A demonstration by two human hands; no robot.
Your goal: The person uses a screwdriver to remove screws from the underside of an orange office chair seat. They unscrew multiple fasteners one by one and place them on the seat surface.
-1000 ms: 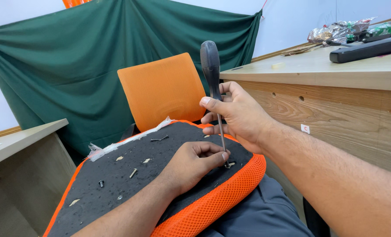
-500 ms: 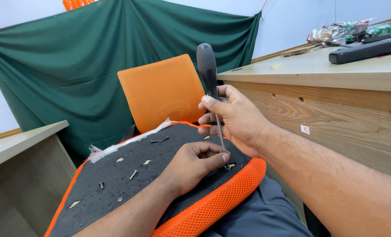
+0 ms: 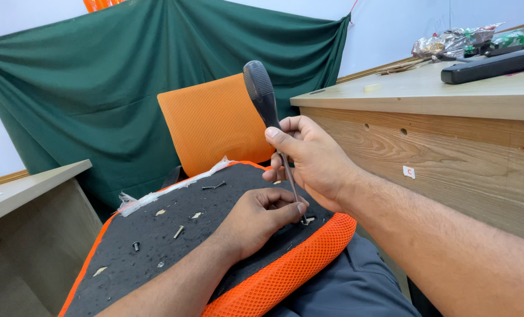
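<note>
An upturned orange mesh seat cushion [image 3: 285, 273] with a black felt underside [image 3: 174, 235] rests on my lap. My right hand [image 3: 309, 161] grips a black-handled screwdriver [image 3: 260, 94] low on the handle, its thin shaft slanting down to a small metal clip [image 3: 306, 221] near the cushion's right edge. My left hand [image 3: 256, 220] lies on the black underside with fingers curled, its fingertips pinching the shaft close to the tip. Loose screws [image 3: 178, 232] and staples lie scattered on the felt.
An orange chair backrest [image 3: 215, 120] stands behind the cushion before a green cloth backdrop [image 3: 80, 88]. A wooden desk [image 3: 450, 111] rises at right, carrying a black bar-shaped device [image 3: 491, 66] and plastic-wrapped items. A lower desk [image 3: 21, 196] sits at left.
The screwdriver handle has tilted leftward while its tip stays at the clip. My right hand shifted slightly left with it. My left hand has held still.
</note>
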